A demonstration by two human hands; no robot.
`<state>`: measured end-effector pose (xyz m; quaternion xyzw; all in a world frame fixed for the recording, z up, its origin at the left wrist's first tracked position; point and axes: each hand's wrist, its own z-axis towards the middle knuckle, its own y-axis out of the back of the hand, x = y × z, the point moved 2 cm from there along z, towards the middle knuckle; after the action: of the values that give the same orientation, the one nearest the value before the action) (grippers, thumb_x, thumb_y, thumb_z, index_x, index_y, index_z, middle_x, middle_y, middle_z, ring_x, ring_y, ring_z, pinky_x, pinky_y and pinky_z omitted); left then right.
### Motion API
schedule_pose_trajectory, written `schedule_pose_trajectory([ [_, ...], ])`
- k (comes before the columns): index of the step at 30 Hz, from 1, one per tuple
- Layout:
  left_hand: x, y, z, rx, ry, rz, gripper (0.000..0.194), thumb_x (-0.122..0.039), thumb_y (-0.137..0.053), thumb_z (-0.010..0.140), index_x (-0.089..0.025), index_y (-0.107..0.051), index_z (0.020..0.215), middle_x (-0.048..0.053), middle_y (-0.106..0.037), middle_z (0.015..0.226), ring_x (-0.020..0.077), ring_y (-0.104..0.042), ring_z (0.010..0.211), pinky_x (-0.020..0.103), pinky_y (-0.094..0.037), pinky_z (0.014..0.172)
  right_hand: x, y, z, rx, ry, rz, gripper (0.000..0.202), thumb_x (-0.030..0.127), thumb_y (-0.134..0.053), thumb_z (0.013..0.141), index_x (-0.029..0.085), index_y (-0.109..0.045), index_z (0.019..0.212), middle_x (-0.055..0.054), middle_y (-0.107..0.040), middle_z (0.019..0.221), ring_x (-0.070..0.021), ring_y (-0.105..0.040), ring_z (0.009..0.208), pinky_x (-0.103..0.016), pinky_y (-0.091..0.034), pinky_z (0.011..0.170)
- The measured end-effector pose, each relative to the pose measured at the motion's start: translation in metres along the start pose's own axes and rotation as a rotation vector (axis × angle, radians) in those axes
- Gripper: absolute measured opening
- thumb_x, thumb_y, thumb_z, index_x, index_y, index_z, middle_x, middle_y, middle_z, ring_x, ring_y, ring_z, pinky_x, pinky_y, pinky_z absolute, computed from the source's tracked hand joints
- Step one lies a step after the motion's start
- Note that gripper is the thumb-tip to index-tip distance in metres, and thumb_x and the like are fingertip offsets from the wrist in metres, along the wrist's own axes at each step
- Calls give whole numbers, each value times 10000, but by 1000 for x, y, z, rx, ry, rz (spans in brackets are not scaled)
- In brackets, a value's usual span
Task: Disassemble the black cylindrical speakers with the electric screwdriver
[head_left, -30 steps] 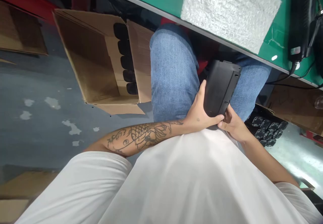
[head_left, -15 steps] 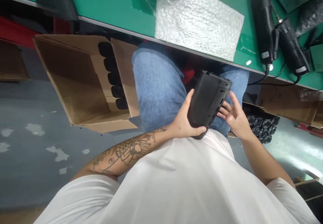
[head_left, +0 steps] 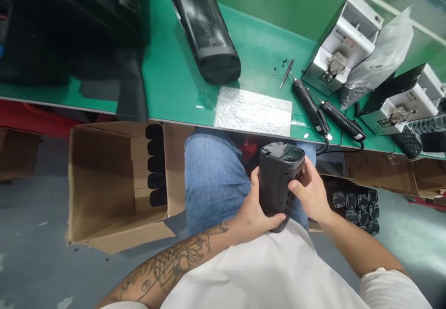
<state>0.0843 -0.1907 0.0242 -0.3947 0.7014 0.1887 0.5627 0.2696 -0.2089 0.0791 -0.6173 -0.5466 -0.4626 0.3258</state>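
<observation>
A black plastic speaker-like housing (head_left: 277, 186) is held over my lap, its flat end tilted up toward the bench. My left hand (head_left: 256, 209) is wrapped round its left side and lower part, thumb across the front. On the other side my right hand (head_left: 310, 190) grips the upper right edge, with its thumb on the near face and its other fingers partly hidden behind. Just beyond, a sheet of bubble wrap (head_left: 253, 111) lies at the front edge of the green bench (head_left: 177, 100).
Two electric screwdrivers (head_left: 310, 104) lie on the bench near white screw feeders (head_left: 343, 44) and loose screws. A larger black housing (head_left: 209, 35) stands behind the bubble wrap. Open cartons flank my legs: one on the left (head_left: 101, 179), another holding several black parts (head_left: 362, 209) on the right.
My right hand has closed onto the housing, which is now more upright with its end turned into sight. The view has tilted up, showing more of the bench.
</observation>
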Motion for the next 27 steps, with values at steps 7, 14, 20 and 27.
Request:
schedule_pose_trajectory([
  [7, -43, 24, 54, -188, -109, -415, 1003, -555, -1091, 668, -226, -518, 1423, 182, -674, 1574, 386, -664, 1510, 569, -542, 1308, 48, 3, 44, 91, 127, -552, 1345, 982, -750, 829, 208, -326, 1844, -72, -263, 1779, -281, -342, 1718, -467, -394, 1493],
  [14, -61, 35, 103, -401, -347, -548, 767, -690, -955, 806, -301, -594, 1359, 73, -772, 1421, 297, -758, 1355, 503, -635, 1181, 79, 35, 85, 187, 458, -669, 1096, 835, -670, 1004, 205, -347, 1841, -76, -287, 1768, -245, -397, 1684, -442, -401, 1496],
  [20, -61, 43, 134, -469, -244, -656, 821, -761, -887, 816, -254, -613, 1400, 118, -765, 1420, 308, -758, 1346, 488, -652, 1152, 71, 55, 113, 50, 558, -1053, 1144, 690, -851, 870, 192, -423, 1806, -139, -396, 1688, -336, -474, 1556, -570, -506, 1342],
  [27, -46, 119, 110, -736, -397, 118, 976, -459, -910, 859, -282, -431, 1691, 176, -364, 1852, 368, -433, 1718, 539, -406, 1416, 67, 50, 157, 143, 613, -1052, 1083, 586, -855, 821, 203, -492, 1767, -119, -446, 1657, -329, -506, 1510, -581, -504, 1313],
])
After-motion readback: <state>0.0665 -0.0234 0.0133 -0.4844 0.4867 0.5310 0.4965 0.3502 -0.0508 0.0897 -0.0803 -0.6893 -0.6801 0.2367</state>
